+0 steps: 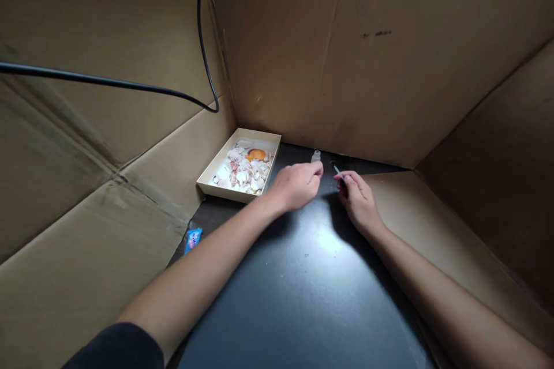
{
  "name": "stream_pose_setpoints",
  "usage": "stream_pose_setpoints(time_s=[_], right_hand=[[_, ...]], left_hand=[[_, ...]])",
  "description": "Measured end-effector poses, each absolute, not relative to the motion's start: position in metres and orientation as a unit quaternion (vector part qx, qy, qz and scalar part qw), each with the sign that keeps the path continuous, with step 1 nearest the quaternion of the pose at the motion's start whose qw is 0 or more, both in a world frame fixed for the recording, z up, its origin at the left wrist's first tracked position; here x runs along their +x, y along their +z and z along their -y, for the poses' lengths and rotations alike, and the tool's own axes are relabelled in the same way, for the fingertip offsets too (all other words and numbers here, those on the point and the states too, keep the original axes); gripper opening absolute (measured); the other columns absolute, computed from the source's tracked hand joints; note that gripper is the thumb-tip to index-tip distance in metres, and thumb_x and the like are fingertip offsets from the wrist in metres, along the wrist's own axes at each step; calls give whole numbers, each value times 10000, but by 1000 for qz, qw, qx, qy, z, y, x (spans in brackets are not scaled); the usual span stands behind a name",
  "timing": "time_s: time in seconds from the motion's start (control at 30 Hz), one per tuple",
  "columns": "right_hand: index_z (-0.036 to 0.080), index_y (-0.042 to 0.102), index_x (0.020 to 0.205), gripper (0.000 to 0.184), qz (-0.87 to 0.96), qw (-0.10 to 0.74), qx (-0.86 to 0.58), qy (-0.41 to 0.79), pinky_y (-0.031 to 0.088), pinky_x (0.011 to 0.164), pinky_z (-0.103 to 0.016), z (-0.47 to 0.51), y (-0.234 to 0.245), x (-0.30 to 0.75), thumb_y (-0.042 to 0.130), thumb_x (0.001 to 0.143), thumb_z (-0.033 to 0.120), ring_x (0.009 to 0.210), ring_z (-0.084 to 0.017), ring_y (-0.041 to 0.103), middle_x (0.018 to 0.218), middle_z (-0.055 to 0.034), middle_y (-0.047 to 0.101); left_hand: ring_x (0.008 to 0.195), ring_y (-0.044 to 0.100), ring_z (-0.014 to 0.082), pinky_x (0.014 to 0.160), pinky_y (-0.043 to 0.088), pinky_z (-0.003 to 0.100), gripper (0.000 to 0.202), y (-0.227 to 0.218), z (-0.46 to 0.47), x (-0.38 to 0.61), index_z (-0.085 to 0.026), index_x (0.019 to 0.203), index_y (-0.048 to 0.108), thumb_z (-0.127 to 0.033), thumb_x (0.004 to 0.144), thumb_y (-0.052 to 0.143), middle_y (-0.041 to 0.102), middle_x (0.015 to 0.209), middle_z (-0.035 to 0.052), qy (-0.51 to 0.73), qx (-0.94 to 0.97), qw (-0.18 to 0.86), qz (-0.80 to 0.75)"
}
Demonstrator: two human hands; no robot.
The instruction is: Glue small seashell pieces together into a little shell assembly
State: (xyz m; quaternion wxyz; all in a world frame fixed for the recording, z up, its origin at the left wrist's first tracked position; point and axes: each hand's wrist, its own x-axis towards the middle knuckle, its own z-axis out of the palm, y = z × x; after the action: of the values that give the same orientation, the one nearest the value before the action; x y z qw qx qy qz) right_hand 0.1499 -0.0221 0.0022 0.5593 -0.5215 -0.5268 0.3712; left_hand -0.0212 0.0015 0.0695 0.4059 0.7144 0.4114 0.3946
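My left hand [298,185] is closed, its curled fingers at the lower part of a small clear bottle [316,155]. The bottle's narrow neck shows upright above the knuckles; its base is hidden by the fingers. In my right hand [358,199], a thin pale stick [337,170] with a dark tip is pinched between thumb and fingers. The tip points up and left, toward the bottle but apart from it. Whether the stick is a small brush is too small to tell.
A shallow cream box [228,192] of pale shells, with one orange piece [256,154], stands left of my hands. A blue packet [193,238] lies by my left forearm. Cardboard walls [303,69] enclose the dark table [303,300]. A black cable [130,85] hangs at upper left.
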Motion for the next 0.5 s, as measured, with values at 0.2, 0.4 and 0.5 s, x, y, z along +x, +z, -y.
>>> stream_pose_setpoints(time_s=[0.2,0.4,0.5], right_hand=[[222,569,866,328,583,522,-513,352,314,500,-249,21,-4,149,412,907,506,573,-140,398,663,12,445],[221,569,833,330,609,506,-500,350,303,511,-252,20,-5,150,407,905,499,562,-146,379,611,20,423],[215,573,824,334,616,503,-498,347,295,504,-253,22,-2,149,402,906,490,552,-143,373,590,22,404]], left_hand=[[671,446,163,631,317,263,128,98,-45,-89,-189,635,506,-127,728,443,528,661,22,264,750,240,-558],[534,445,136,526,321,254,81,98,-59,-124,-203,820,495,-162,759,460,463,618,-8,135,667,339,-649],[538,486,151,503,323,248,92,111,-49,-131,-204,858,499,-239,774,489,498,623,5,126,648,305,-687]])
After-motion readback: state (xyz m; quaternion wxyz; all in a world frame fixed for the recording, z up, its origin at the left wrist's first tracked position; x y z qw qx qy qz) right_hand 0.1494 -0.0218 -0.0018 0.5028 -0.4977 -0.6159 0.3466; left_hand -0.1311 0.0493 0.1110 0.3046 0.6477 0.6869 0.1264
